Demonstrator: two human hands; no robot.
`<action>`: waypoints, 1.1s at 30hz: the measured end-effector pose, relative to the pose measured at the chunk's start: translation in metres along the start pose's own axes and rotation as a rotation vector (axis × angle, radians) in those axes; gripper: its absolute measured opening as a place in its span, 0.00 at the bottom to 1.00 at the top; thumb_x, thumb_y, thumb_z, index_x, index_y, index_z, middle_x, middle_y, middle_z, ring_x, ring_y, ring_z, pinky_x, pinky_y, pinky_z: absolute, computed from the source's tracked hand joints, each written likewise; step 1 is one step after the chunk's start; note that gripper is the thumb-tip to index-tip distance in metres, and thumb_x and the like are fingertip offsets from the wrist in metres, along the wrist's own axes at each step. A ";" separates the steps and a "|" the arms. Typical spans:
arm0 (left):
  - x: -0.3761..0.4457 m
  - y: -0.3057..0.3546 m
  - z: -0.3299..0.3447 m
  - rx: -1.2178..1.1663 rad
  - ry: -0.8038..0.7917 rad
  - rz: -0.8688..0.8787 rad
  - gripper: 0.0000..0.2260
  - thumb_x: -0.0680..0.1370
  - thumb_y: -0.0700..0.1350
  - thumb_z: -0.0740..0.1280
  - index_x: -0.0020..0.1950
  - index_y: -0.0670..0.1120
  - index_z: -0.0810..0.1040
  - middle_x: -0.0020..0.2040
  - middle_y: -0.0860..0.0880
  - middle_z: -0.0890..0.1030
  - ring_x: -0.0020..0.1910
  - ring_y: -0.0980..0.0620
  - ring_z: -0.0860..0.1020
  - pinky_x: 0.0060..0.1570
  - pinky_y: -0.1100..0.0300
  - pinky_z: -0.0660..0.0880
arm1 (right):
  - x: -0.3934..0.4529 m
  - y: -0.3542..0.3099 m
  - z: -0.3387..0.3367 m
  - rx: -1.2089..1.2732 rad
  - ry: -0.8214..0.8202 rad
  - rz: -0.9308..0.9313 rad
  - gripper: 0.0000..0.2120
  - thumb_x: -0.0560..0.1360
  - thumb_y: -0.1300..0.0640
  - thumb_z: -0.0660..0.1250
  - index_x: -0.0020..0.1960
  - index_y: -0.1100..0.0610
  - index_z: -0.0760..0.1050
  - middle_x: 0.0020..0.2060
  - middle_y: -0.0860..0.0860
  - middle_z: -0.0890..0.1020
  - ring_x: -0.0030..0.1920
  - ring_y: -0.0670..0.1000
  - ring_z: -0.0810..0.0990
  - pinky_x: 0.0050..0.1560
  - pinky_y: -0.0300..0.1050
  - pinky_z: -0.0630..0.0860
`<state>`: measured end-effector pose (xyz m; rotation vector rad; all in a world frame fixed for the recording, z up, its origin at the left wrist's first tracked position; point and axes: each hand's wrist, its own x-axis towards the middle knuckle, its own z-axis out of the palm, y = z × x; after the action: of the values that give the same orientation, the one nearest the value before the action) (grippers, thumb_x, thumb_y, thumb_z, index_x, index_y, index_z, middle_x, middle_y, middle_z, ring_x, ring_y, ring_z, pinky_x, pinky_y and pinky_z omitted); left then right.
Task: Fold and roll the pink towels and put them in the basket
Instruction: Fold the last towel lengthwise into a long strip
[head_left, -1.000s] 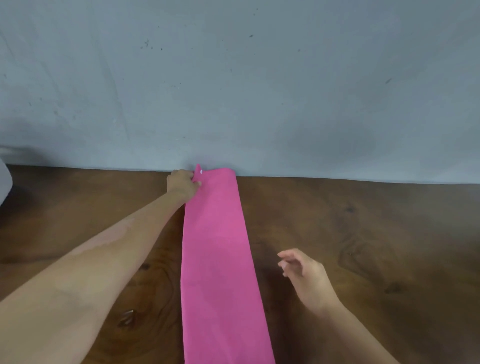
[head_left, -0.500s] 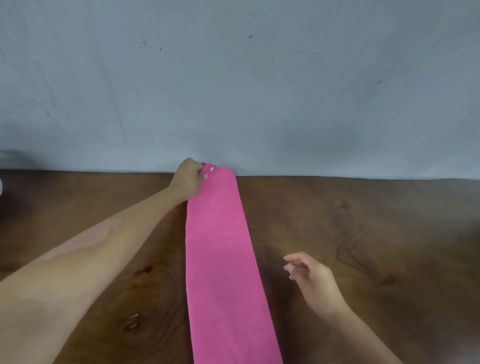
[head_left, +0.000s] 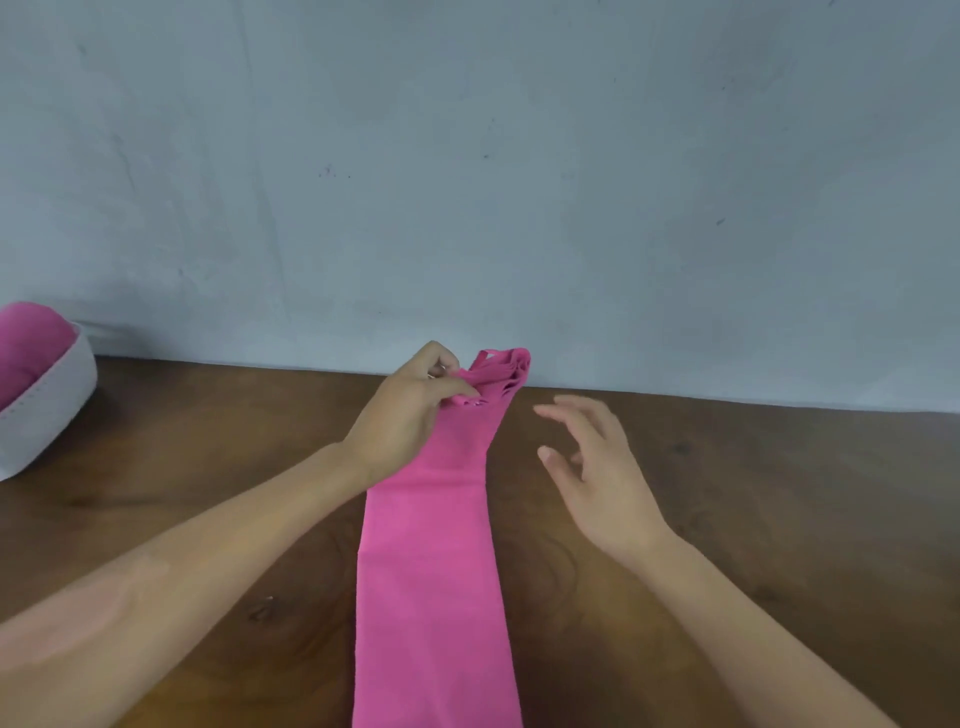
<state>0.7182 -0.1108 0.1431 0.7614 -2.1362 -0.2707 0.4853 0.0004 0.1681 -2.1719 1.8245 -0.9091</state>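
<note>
The left hand made the only grip, its thumb and fingers pinching the bunched far end of the long folded pink cloth towel and lifting that end slightly off the surface, so its layered edges fanned out near the wall. Behind everything stood the pale grey-blue painted wall, meeting the dark brown wooden tabletop along its far edge. The towel lay as a narrow strip down the middle of the tabletop, running from the wall toward the viewer and out of the bottom of the view. At the far left, partly cut off, sat the round white fabric basket, with a rolled pink towel already inside it. The right hand hovered just to the right of the strip, fingers spread and relaxed, holding nothing and not touching the cloth.
</note>
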 end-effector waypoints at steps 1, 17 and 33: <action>-0.003 0.011 -0.002 0.000 -0.005 0.016 0.18 0.75 0.25 0.64 0.56 0.42 0.84 0.53 0.52 0.70 0.50 0.54 0.76 0.55 0.56 0.77 | 0.004 -0.004 -0.006 -0.047 -0.020 -0.053 0.21 0.81 0.56 0.65 0.72 0.44 0.69 0.72 0.42 0.64 0.73 0.44 0.61 0.65 0.40 0.70; -0.060 0.187 0.004 0.159 0.052 -0.177 0.19 0.76 0.26 0.65 0.56 0.46 0.84 0.52 0.52 0.73 0.51 0.53 0.76 0.52 0.61 0.75 | -0.036 0.040 -0.076 -0.483 0.006 -0.408 0.11 0.78 0.55 0.69 0.59 0.54 0.78 0.75 0.57 0.66 0.76 0.62 0.59 0.65 0.61 0.72; -0.171 0.276 -0.050 0.110 0.124 -0.609 0.04 0.80 0.42 0.69 0.46 0.45 0.82 0.47 0.51 0.75 0.45 0.52 0.77 0.50 0.53 0.76 | -0.123 -0.033 -0.082 -0.369 -0.155 -0.665 0.12 0.80 0.47 0.65 0.54 0.53 0.80 0.50 0.49 0.82 0.53 0.53 0.78 0.50 0.51 0.75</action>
<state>0.7197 0.2148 0.1852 1.4477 -1.7678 -0.4116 0.4604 0.1446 0.2075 -3.0678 1.2775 -0.4833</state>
